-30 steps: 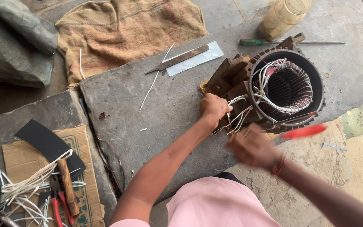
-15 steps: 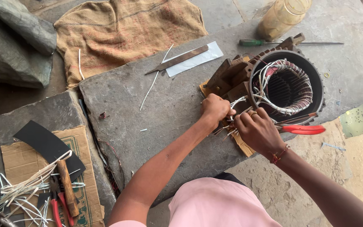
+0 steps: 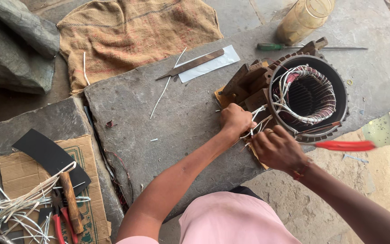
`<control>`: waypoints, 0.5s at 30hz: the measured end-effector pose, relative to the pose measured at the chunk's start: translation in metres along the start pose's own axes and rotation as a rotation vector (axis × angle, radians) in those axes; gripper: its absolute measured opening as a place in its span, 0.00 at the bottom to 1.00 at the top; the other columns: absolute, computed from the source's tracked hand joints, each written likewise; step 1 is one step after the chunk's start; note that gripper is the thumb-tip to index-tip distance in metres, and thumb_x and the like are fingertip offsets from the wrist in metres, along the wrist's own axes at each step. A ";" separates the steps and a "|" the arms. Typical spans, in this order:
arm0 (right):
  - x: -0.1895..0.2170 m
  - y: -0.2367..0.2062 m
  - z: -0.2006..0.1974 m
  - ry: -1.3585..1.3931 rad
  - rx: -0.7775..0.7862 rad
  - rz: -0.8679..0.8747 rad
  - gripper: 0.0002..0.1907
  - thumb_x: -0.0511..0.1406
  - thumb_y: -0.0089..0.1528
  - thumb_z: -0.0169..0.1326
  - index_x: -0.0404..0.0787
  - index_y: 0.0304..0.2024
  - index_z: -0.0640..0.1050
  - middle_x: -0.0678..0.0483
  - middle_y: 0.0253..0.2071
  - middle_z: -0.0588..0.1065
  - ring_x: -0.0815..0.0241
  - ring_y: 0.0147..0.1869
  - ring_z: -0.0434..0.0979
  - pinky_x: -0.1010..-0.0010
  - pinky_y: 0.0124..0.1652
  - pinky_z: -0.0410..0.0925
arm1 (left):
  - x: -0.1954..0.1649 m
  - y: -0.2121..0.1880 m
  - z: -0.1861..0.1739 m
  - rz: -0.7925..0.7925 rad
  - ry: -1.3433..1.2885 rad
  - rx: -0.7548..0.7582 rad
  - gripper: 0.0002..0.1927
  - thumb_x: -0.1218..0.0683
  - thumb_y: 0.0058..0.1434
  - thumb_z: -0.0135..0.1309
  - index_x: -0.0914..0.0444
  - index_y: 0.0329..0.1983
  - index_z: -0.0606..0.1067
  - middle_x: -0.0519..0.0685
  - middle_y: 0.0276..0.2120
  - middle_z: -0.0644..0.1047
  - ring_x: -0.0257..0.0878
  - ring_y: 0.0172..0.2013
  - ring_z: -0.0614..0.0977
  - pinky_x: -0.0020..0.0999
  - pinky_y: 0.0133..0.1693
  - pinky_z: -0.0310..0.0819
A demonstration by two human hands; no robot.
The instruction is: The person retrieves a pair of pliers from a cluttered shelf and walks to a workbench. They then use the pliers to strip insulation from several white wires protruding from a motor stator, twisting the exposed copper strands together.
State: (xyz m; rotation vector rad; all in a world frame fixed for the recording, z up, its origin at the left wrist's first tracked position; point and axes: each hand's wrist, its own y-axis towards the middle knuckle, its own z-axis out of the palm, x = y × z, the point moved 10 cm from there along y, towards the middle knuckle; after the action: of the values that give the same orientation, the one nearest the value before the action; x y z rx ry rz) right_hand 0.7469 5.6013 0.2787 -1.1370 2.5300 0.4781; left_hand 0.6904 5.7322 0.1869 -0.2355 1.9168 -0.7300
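Both hands work at the near edge of the stone slab (image 3: 159,135). Right hand (image 3: 278,149) is curled shut around red-handled pliers (image 3: 344,145), whose long axis runs out rightward past the slab's edge. Left hand (image 3: 234,119), just beside it, is fisted on white sleeved lead wires (image 3: 257,118). These wires rise from the motor stator (image 3: 308,97), which lies directly beyond both hands, bore facing up. Farther off rest a metal strip (image 3: 192,63), a green-handled screwdriver (image 3: 294,47) and a jar (image 3: 303,19) at the far edge.
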 end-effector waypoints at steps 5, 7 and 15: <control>0.010 -0.010 -0.024 0.189 -0.079 0.075 0.10 0.36 0.61 0.60 0.45 0.25 0.77 0.57 0.21 0.73 0.67 0.18 0.65 0.72 0.26 0.60 | -0.004 0.000 -0.006 0.058 -0.067 -0.019 0.08 0.60 0.53 0.59 0.68 0.19 0.82 0.55 0.22 0.84 0.39 0.25 0.86 0.31 0.35 0.80; -0.005 -0.011 -0.009 0.244 0.037 0.181 0.13 0.38 0.64 0.60 0.45 0.24 0.77 0.59 0.17 0.70 0.66 0.16 0.64 0.71 0.25 0.60 | -0.002 -0.003 -0.005 0.041 -0.043 0.001 0.06 0.60 0.51 0.61 0.67 0.21 0.81 0.55 0.23 0.83 0.40 0.26 0.85 0.32 0.36 0.80; -0.039 0.011 0.005 0.117 0.159 0.222 0.03 0.34 0.60 0.58 0.42 0.33 0.81 0.59 0.22 0.72 0.66 0.25 0.72 0.69 0.34 0.63 | -0.003 -0.007 -0.007 0.031 -0.083 0.021 0.07 0.59 0.50 0.59 0.67 0.18 0.81 0.54 0.21 0.83 0.41 0.26 0.86 0.36 0.35 0.81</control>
State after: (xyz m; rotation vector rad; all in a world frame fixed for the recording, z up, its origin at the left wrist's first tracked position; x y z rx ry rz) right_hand 0.7634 5.6358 0.2927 -0.8545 2.7545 0.2634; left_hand 0.6849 5.7312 0.1954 -0.2194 1.8298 -0.7090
